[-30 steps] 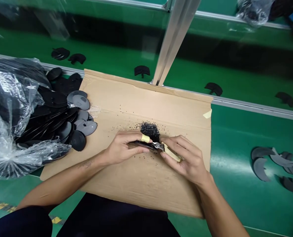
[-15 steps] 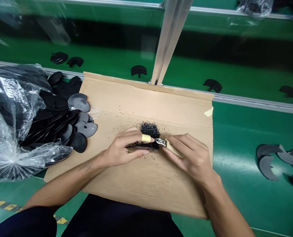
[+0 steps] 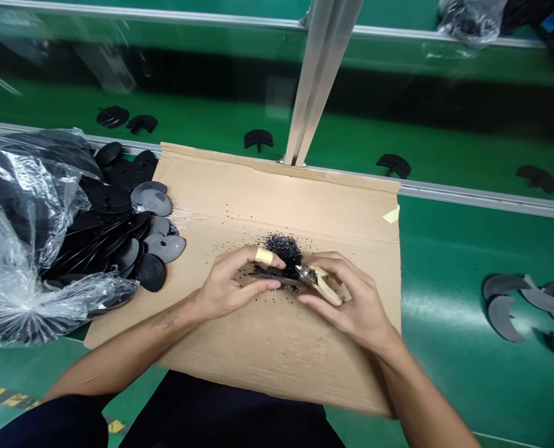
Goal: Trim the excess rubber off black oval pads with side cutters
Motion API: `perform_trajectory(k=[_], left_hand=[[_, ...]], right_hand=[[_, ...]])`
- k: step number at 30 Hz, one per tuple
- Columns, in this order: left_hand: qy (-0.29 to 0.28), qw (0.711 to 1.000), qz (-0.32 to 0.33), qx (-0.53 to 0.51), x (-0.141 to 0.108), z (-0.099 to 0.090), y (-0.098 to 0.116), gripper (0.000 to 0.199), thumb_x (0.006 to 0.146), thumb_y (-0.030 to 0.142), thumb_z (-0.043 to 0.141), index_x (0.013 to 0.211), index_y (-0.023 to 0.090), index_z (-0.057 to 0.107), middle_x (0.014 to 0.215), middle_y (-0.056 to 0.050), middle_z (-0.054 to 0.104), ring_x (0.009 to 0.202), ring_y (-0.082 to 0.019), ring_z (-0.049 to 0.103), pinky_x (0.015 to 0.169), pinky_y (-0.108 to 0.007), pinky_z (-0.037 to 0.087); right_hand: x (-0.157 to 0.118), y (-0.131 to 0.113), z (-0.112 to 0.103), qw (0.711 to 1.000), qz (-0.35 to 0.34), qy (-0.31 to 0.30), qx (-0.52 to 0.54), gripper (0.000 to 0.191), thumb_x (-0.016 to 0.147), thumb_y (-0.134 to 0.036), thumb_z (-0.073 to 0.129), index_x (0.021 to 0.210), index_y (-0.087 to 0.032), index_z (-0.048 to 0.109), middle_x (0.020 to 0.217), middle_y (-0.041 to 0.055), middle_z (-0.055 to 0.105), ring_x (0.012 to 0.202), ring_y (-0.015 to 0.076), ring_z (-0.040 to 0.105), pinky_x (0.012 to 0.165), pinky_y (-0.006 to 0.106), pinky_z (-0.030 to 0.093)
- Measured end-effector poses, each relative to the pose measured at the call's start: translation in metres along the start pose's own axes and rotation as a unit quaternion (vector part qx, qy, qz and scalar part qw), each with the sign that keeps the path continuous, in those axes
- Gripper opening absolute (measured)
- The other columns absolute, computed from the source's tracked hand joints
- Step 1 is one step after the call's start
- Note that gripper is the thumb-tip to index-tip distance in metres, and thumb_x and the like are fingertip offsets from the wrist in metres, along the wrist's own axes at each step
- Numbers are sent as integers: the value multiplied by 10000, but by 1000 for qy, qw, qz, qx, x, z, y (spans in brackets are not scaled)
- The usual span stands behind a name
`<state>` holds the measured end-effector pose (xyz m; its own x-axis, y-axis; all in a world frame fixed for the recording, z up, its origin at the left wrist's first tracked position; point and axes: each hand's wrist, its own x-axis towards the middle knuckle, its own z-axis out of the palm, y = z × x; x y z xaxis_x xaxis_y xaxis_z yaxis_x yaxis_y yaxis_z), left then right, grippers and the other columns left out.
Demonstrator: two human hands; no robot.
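My left hand, with yellow tape on the forefinger, pinches a flat black plastic part edge-on over a brown cardboard sheet. My right hand grips small cutters with cream handles, their metal jaws at the part's right end. A small heap of black trimmings lies on the cardboard just behind the hands.
A clear plastic bag spilling several black oval parts lies at the left. Curved grey-black offcuts rest on the green table at the right. Single black pieces sit on the green conveyor beyond a metal rail and an upright aluminium post.
The cutter handles have spread apart in my right hand and the tool has tilted. My left hand has turned the black part slightly. The view has shifted a little.
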<state>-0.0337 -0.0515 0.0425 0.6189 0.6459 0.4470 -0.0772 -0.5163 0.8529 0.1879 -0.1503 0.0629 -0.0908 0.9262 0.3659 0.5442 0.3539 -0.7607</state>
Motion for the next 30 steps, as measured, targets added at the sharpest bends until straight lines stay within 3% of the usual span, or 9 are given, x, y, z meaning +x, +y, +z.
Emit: perform_trajectory(k=[3, 6, 9, 12, 14, 18, 24, 30], left_hand=[[-33, 999, 23, 4, -2, 2, -3, 165, 913, 131, 690, 1061, 143, 621, 1038, -99, 735, 983, -167, 715, 866, -276, 599], [-64, 988, 80, 119, -2, 1, -7, 205, 926, 79, 606, 1117, 142, 641, 1030, -98, 715, 955, -169, 693, 833, -286, 595], [-91, 976, 97, 171, -2, 0, -9, 326, 940, 46, 512, 1219, 159, 637, 1064, -101, 697, 952, -168, 673, 816, -294, 587], [-86, 987, 61, 121, -1, -1, -9, 313, 934, 58, 530, 1209, 151, 647, 1061, -103, 697, 955, -161, 671, 813, -277, 581], [-73, 993, 33, 81, 0, -1, -7, 279, 922, 78, 563, 1174, 147, 662, 1044, -101, 705, 962, -165, 675, 819, -281, 580], [-76, 997, -22, 9, 1, 1, -3, 223, 923, 111, 583, 1121, 150, 678, 1026, -94, 718, 957, -172, 681, 824, -289, 575], [-82, 990, -82, -75, -3, 3, -3, 234, 905, 92, 618, 1126, 151, 664, 1050, -87, 708, 966, -164, 695, 824, -250, 568], [-74, 990, -79, -88, -3, 4, -3, 193, 918, 144, 654, 1111, 148, 669, 1032, -96, 711, 950, -169, 692, 809, -250, 572]], right_hand=[[-3, -1, 8, 999, -31, 18, 3, 116, 1033, -209, 627, 1146, -192, 614, 985, 86, 703, 856, 221, 688, 691, 339, 571], [-5, 0, 9, 994, -93, 17, -54, 143, 1019, -157, 617, 1159, -184, 630, 950, 94, 711, 833, 236, 691, 678, 364, 553], [-4, -1, 5, 996, -85, -2, 8, 198, 996, -121, 621, 1184, -183, 633, 988, 98, 719, 878, 243, 699, 719, 378, 576], [-1, 1, -2, 997, -26, 17, 76, 215, 973, -116, 636, 1173, -195, 650, 1033, 95, 719, 907, 240, 701, 730, 366, 593], [0, 6, -6, 999, -12, 36, 23, 223, 973, -139, 642, 1187, -203, 660, 1071, 101, 715, 928, 250, 695, 754, 386, 584], [0, 17, -8, 993, -54, -16, -107, 239, 1010, -183, 599, 1246, -194, 632, 1130, 125, 708, 954, 273, 682, 768, 426, 544], [-2, 18, -5, 991, -75, -29, -109, 266, 1016, -183, 591, 1281, -196, 603, 1122, 124, 703, 934, 270, 678, 735, 410, 531], [-3, 17, -4, 987, -93, -20, -126, 267, 1018, -197, 597, 1282, -191, 634, 1080, 118, 715, 900, 265, 689, 697, 384, 534]])
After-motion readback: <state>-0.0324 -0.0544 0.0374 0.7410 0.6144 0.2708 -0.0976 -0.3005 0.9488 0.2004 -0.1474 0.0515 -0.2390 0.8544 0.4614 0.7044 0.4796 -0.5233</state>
